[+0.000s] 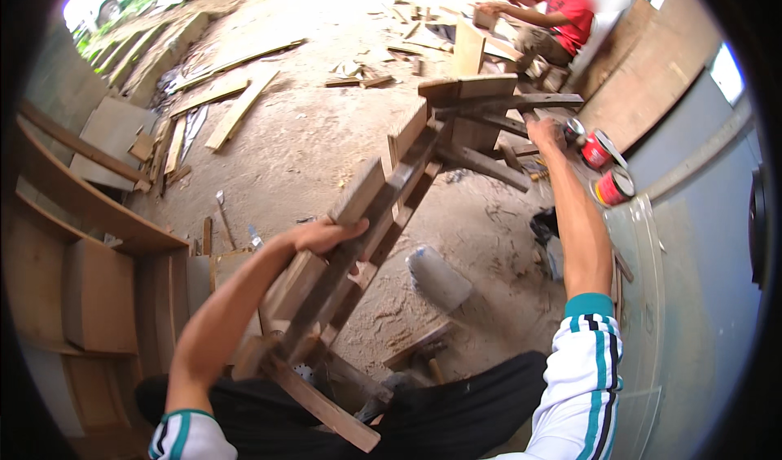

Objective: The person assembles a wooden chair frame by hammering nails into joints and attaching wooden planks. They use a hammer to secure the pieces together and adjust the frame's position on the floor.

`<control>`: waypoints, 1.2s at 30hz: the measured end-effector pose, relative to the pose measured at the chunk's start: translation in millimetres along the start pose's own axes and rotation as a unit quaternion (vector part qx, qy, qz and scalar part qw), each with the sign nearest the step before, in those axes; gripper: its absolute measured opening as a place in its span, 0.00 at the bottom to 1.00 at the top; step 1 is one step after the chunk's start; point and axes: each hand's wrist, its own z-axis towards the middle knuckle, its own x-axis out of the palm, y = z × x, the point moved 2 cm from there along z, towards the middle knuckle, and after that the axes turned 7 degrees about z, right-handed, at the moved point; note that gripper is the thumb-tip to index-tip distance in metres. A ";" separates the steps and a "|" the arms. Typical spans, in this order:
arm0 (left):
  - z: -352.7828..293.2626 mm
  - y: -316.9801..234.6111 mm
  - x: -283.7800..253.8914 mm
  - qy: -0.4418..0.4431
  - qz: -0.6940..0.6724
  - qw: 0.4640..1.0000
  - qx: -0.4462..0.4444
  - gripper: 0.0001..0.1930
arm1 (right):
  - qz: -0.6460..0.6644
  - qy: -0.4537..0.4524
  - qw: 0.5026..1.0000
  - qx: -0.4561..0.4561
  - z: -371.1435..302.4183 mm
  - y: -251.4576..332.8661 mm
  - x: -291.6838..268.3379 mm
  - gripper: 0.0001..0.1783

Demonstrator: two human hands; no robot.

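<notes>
A long wooden frame (pixel 399 175) of dark bars with slats between them stretches diagonally from my lap toward the far right. It looks like a bench turned on its side, with splayed legs at both ends. My left hand (pixel 328 235) is closed over its left edge, between pale wooden blocks (pixel 361 191) set along that side. At the far end my right hand (pixel 546 132) is wrapped around one of the dark legs; its fingertips are partly hidden. Beneath the near end, a short leg (pixel 326 403) crosses over my dark trousers.
Loose boards (pixel 242 110) lie scattered on the dusty floor ahead. A wooden shelf unit (pixel 98 297) stands at left. Red cans (pixel 612 186) and a glass sheet (pixel 639 297) are at right. A hammer (pixel 436 369) lies below the frame. A person in red (pixel 562 12) sits far right.
</notes>
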 end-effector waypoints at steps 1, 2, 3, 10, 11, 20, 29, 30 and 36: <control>3.2 -13.3 -2.9 0.013 0.037 0.999 0.017 0.29 | -0.015 -0.040 0.999 0.015 23.4 -28.5 -5.6 0.40; 12.3 -19.8 -11.2 0.038 0.065 0.997 -0.008 0.27 | 0.009 -0.019 0.999 0.029 13.7 -47.7 -24.3 0.40; 10.6 -29.2 -23.2 0.056 0.098 0.993 -0.038 0.26 | 0.043 0.005 0.998 0.041 -1.0 -61.8 -42.9 0.40; 49.3 -119.6 -47.8 0.177 0.424 0.888 -0.002 0.18 | 0.573 0.112 0.783 0.216 -93.5 -238.7 -114.9 0.19; 58.5 -128.4 -48.2 0.200 0.458 0.866 0.021 0.17 | 0.550 0.195 0.771 0.253 -123.9 -254.7 -122.4 0.13; 139.5 -189.6 -11.0 0.183 0.711 0.678 0.022 0.45 | 0.633 -0.175 0.643 0.394 -357.6 -308.9 -72.2 0.32; 211.1 -163.5 -39.6 0.145 0.733 0.661 0.060 0.48 | 0.526 -0.242 0.634 0.513 -458.8 -228.0 -19.5 0.29; 201.4 -163.4 -42.3 0.155 0.737 0.656 0.048 0.48 | 0.533 -0.250 0.631 0.505 -460.9 -212.1 -15.1 0.30; 203.9 -129.8 -109.8 0.100 0.720 0.685 0.047 0.38 | 0.467 -0.238 0.673 0.522 -458.4 -159.4 24.4 0.29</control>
